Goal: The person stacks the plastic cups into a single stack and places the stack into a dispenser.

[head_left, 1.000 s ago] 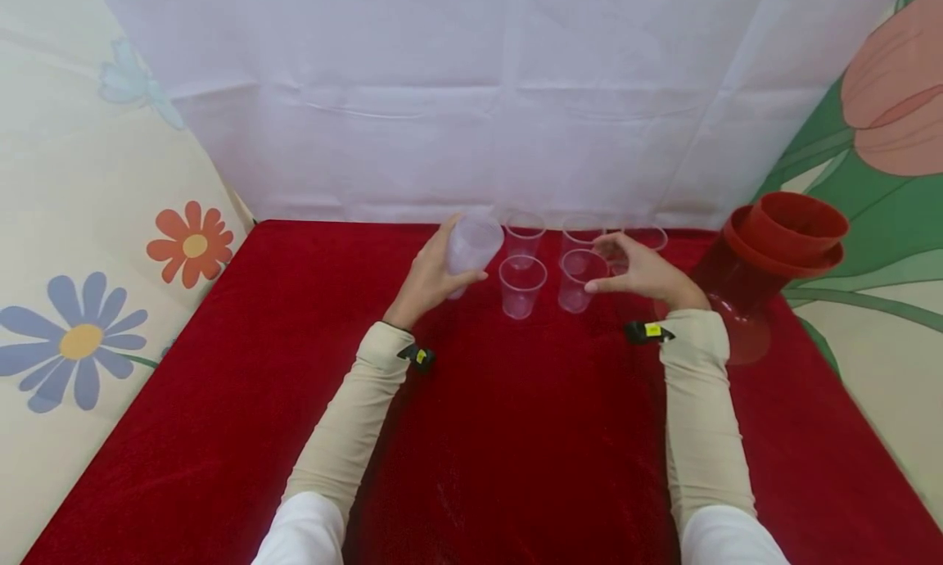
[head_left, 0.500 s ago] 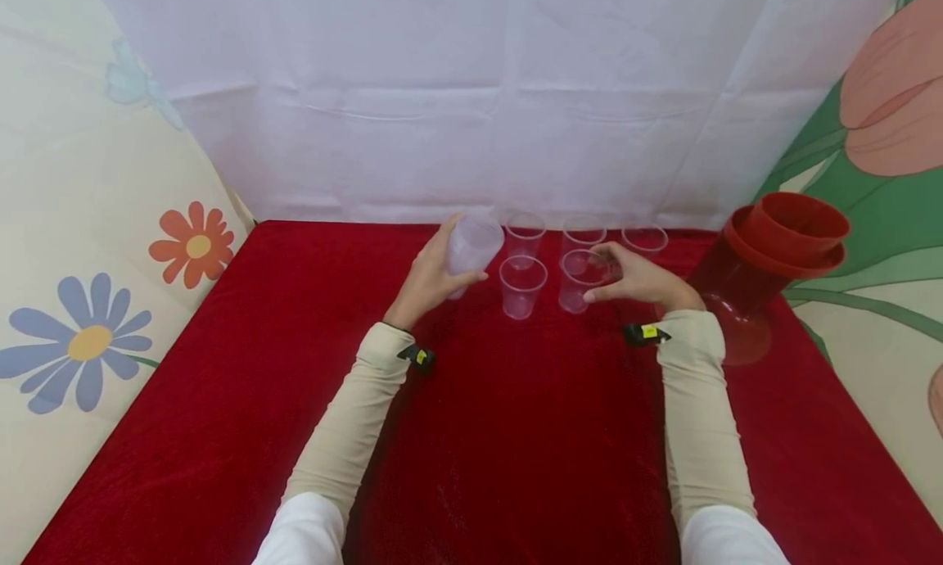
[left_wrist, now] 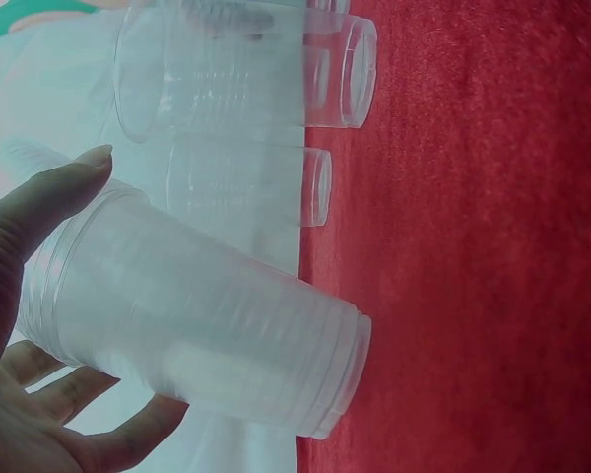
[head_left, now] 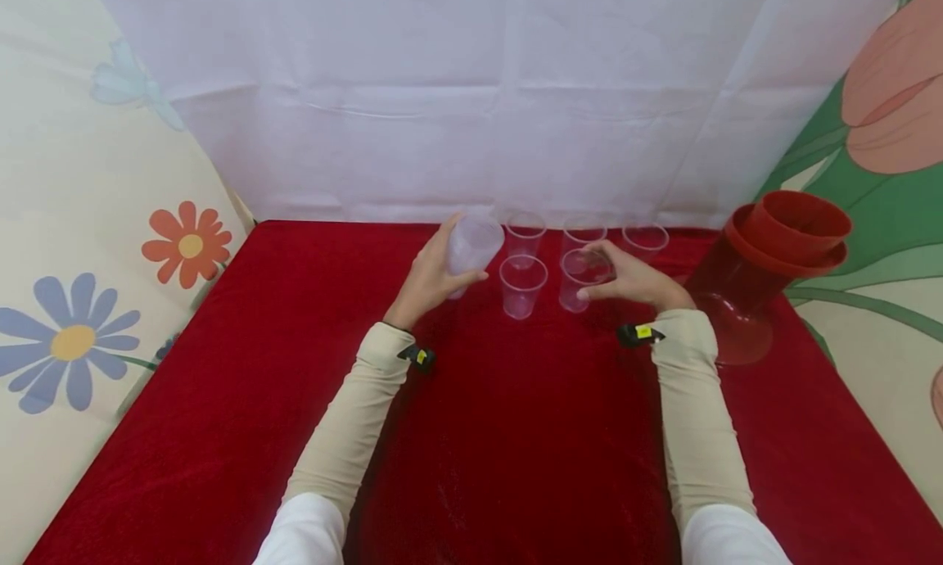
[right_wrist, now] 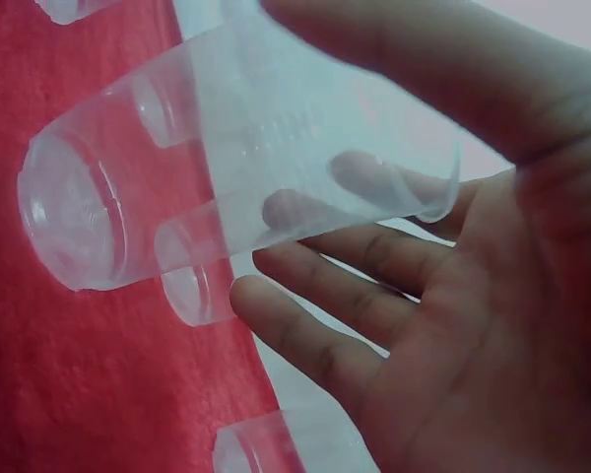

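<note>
My left hand grips a stack of nested clear plastic cups, tilted in the left wrist view, with several rims showing near the thumb. My right hand is around a single clear plastic cup in the front row. Its thumb lies along the near side, and two fingertips show through the cup wall on the far side. Whether that cup's base rests on the cloth is hard to tell. Just left of it stands another upright clear cup.
Behind stand three more clear cups, among them the back left cup, the back middle cup and the back right cup. A red container with a red top is right of my right wrist. Red cloth covers the table; a white sheet hangs behind.
My right hand has shifted slightly left and closer around the front right cup. My left hand and its stack of cups stay in place.
</note>
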Tool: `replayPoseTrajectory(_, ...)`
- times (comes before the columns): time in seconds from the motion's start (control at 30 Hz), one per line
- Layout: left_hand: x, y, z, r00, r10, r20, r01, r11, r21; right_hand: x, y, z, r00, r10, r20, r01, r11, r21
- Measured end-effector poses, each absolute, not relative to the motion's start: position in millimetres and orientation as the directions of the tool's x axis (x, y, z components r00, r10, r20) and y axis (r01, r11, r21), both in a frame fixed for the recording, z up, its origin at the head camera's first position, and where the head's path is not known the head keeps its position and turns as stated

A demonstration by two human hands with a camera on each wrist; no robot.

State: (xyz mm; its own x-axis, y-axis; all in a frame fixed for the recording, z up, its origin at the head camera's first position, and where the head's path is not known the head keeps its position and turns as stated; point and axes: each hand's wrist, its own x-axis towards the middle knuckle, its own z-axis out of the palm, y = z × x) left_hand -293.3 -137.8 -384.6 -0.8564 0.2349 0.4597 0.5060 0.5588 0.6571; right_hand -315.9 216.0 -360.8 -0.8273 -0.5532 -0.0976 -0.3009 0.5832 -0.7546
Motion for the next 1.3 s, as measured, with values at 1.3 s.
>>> replayPoseTrajectory(1.3, -293.2, -139.3, -385.0, -0.851, 0.239, 0.468, 0.516, 0.547, 0.659, -311.2, 207.0, -351.2, -0.864, -0.503, 0.026, -0.28, 0.437, -0.854)
